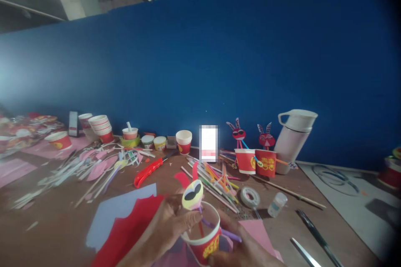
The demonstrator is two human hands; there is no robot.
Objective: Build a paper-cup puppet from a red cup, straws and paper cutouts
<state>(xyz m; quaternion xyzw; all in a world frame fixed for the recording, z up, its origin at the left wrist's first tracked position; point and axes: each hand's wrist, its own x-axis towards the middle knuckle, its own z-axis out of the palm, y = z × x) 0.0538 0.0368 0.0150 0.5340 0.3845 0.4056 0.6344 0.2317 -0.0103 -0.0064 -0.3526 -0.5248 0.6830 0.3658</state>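
Note:
A red paper cup with yellow print is between my hands, its open rim tilted toward me. Above the rim rises a pale yellow paper face with dark eyes and red ear strips, apparently on a straw running into the cup. My left hand is closed at the cup's left rim, thumb just under the face; whether it also pinches the straw cannot be made out. My right hand wraps the cup's right side and bottom. A purple straw sticks out on the right, beside that hand.
Red paper, drinking straws, a red-handled cutter, a tape roll, a small clear bottle, scissors and a black pen surround my hands. Two finished-looking cup figures and a white flask stand behind.

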